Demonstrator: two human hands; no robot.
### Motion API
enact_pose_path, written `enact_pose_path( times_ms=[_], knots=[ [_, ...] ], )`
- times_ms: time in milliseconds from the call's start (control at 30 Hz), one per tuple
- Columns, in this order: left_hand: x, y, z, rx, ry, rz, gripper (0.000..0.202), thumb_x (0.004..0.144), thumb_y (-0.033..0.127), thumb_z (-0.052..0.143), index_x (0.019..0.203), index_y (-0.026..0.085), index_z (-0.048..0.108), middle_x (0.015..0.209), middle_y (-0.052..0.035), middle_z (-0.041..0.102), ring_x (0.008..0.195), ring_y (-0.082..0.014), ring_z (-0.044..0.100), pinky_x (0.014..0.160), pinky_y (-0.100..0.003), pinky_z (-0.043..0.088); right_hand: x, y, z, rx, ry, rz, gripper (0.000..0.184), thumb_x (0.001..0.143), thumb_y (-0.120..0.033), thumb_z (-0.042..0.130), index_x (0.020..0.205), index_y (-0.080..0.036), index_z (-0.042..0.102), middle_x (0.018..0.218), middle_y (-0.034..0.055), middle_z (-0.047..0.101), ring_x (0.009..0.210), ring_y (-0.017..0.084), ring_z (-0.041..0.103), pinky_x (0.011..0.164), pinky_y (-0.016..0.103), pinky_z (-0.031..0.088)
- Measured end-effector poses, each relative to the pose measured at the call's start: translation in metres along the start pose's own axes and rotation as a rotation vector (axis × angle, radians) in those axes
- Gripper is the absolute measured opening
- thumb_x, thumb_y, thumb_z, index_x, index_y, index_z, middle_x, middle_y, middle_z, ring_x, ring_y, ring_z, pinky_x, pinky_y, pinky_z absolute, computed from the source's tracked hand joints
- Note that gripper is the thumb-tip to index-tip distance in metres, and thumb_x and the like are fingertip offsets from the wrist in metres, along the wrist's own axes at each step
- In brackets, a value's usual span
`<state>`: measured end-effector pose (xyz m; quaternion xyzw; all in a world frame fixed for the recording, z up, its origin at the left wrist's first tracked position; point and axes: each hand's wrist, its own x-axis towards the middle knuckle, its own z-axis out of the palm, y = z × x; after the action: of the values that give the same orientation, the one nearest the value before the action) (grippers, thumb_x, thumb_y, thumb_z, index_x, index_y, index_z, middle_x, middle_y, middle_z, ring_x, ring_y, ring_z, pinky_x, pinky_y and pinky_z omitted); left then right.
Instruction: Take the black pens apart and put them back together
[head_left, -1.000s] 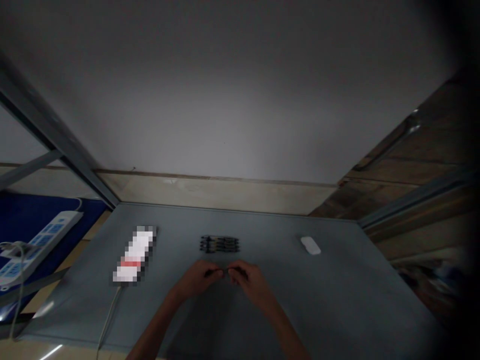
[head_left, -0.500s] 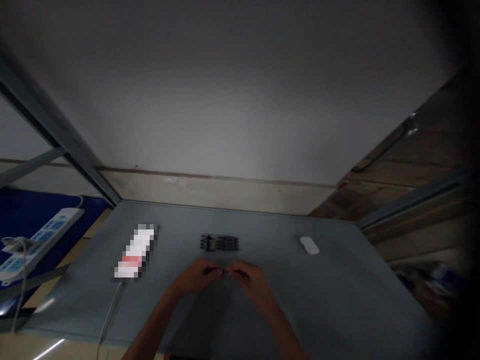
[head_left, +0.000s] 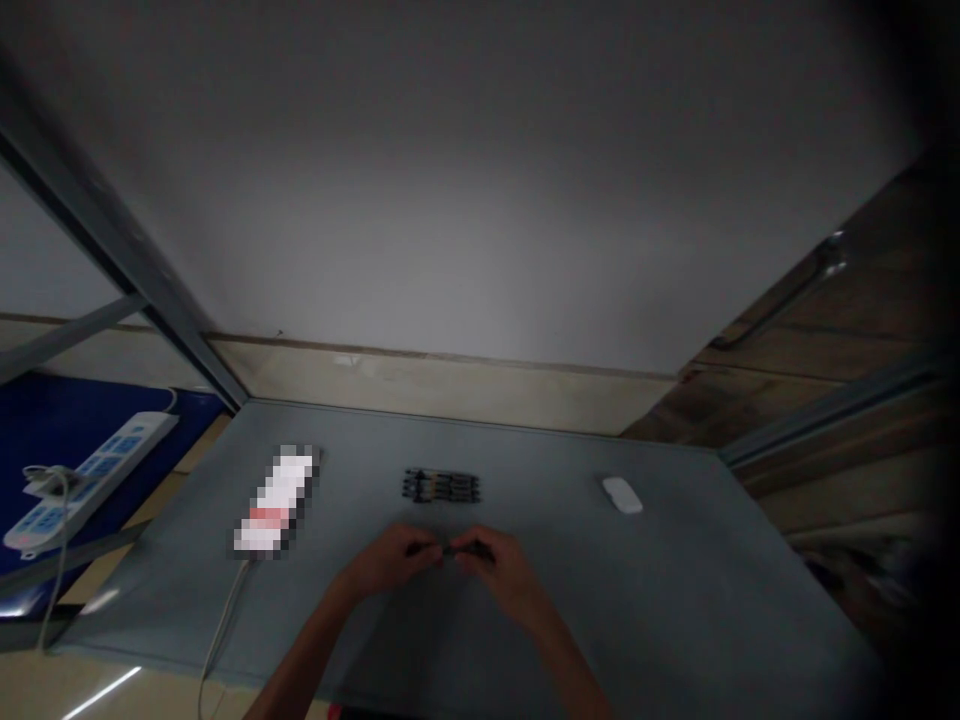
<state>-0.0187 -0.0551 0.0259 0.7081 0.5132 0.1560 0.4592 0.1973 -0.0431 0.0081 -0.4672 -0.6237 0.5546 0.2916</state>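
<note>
Pinching black part (head_left: 453,550), left hand (head_left: 388,561), right hand (head_left: 504,575)

white computer mouse (head_left: 622,494) on grey tabletop (head_left: 675,600), pixelated white object (head_left: 275,503), trailing cable (head_left: 225,620), white power strip (head_left: 90,478) on blue surface (head_left: 45,430)

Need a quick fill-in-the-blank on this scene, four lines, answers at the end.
1. The left hand and right hand pinch a small dark object ___ them.
2. A white oval computer mouse lies to the ___ of the hands on the grey tabletop.
3. The pixelated white oblong shows a ___ band.
4. A white power strip with blue sockets lies on a dark blue surface off the table's ___ side.

Answers: between; right; red; left
</note>
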Motion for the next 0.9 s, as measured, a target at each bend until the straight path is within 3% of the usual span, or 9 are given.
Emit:
enact_pose_path(
  times_ms=[333,500,600,733,800,900],
  knots=[
    [-0.004,0.002,0.004,0.003,0.097,-0.049,0.034,0.088,0.034,0.042,0.070,0.017,0.065,0.062,0.0008,0.055,0.062,-0.0131,0.049,0.059,-0.025,0.032,-0.004,-0.005,-0.038,0.001,0.012,0.013,0.019,0.079,-0.027,0.068,0.096,-0.023,0.074,0.084,0.0007,0.072,0.079,0.020,0.065,0.072,0.030,0.048],
    [-0.012,0.001,-0.002,0.057,0.099,-0.075,0.035,0.089,0.035,0.040,0.071,0.017,0.064,0.062,0.0016,0.055,0.064,-0.0131,0.049,0.061,-0.025,0.033,-0.008,0.004,-0.062,-0.028,0.085,0.005,0.017,0.079,-0.032,0.069,0.092,-0.022,0.074,0.076,0.0012,0.069,0.071,0.019,0.062,0.065,0.030,0.047],
    [-0.013,-0.001,-0.003,0.067,0.167,-0.111,0.036,0.091,0.037,0.038,0.073,0.018,0.063,0.065,0.0011,0.058,0.066,-0.0139,0.052,0.062,-0.025,0.035,-0.004,0.014,-0.068,-0.012,0.208,0.004,0.028,0.083,-0.040,0.064,0.100,-0.020,0.073,0.076,0.0035,0.070,0.066,0.019,0.061,0.060,0.030,0.048],
    [-0.011,-0.002,0.008,0.148,0.379,-0.224,0.037,0.094,0.040,0.035,0.079,0.019,0.061,0.068,-0.0015,0.063,0.066,-0.0154,0.058,0.063,-0.026,0.035,0.014,0.025,-0.063,-0.120,0.419,-0.075,0.039,0.090,-0.042,0.053,0.121,-0.020,0.065,0.109,0.0117,0.071,0.090,0.023,0.066,0.078,0.037,0.054],
    [-0.010,-0.001,0.016,0.218,0.443,-0.268,0.038,0.095,0.042,0.034,0.081,0.020,0.060,0.069,-0.0028,0.066,0.065,-0.0163,0.060,0.062,-0.026,0.034,0.024,0.028,-0.056,-0.275,0.440,-0.160,0.038,0.093,-0.038,0.049,0.125,-0.023,0.064,0.121,0.0120,0.067,0.106,0.026,0.063,0.092,0.044,0.051],
    [-0.010,-0.001,0.028,0.306,0.474,-0.290,0.038,0.097,0.044,0.033,0.083,0.022,0.060,0.074,-0.0049,0.071,0.068,-0.0190,0.066,0.060,-0.027,0.034,0.035,0.031,-0.043,-0.510,0.446,-0.258,0.041,0.094,-0.029,0.047,0.132,-0.021,0.060,0.123,0.0131,0.064,0.115,0.028,0.056,0.104,0.051,0.044]
  ],
)
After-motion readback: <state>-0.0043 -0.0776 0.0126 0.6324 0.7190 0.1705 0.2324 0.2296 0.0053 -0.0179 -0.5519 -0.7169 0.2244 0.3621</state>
